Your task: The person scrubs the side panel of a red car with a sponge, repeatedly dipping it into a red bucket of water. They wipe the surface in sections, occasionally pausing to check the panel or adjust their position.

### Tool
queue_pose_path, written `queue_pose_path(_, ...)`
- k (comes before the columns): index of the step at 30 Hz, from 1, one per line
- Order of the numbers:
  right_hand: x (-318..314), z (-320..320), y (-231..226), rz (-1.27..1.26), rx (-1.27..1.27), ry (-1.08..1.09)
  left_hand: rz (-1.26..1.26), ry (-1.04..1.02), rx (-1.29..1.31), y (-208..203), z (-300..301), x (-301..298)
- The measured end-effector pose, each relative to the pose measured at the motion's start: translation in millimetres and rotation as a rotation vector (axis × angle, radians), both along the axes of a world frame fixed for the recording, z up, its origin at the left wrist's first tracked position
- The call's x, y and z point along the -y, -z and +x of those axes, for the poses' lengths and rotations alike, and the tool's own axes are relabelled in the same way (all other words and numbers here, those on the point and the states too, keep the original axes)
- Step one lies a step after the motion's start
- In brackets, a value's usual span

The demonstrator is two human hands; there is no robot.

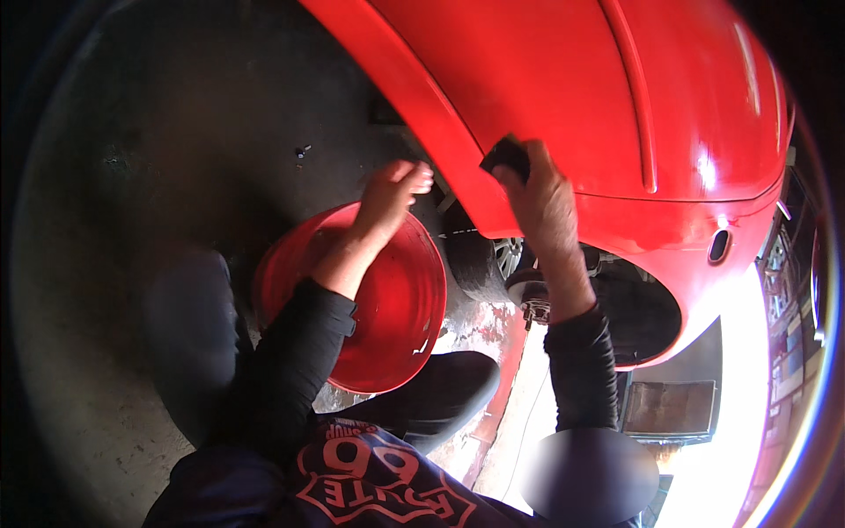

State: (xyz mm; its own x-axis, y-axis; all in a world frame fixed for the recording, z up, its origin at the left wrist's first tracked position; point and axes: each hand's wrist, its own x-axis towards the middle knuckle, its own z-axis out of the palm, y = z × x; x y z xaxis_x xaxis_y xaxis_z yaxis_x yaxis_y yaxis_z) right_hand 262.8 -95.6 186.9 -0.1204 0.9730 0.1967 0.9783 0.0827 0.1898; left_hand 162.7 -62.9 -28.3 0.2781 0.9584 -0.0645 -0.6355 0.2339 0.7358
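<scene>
My right hand [544, 198] is closed on a small, dark, flat piece of sandpaper [508, 158], pinched between thumb and fingers. It holds the piece against or just over the red car body panel [546, 97], near a seam; contact is hard to tell. My left hand [394, 198] hovers above the far rim of a wide red bucket [387, 326]. Its fingers are loosely bent, slightly blurred and somewhat apart, with nothing visible in them. The bucket stands between my legs, partly covered by my left forearm.
Below the panel, a wheel arch [635, 308] opens over a bare brake hub [530, 295]. A tyre with a silver rim [480, 264] lies beside the bucket. Small bits [303, 152] are on the dark floor. A brown panel [672, 408] is at lower right.
</scene>
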Motion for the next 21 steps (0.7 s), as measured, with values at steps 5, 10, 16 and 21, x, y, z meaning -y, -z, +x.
queue_pose_path(5, -44, -45, -26, 0.191, 0.169, -0.188, 0.086, 0.032, 0.102, -11, -16, 8)
queue_pose_path(10, -91, -76, -32, 0.191, 0.275, -0.428, 0.114, -0.217, 0.197, -33, -19, 14)
queue_pose_path(16, -40, -48, 29, -0.257, -0.336, 0.026, 0.637, -0.473, -0.293, -63, -7, 41)
queue_pose_path(21, 32, -5, 105, 0.023, -0.659, -0.128, 0.548, -0.196, -0.371, -41, 15, 75)
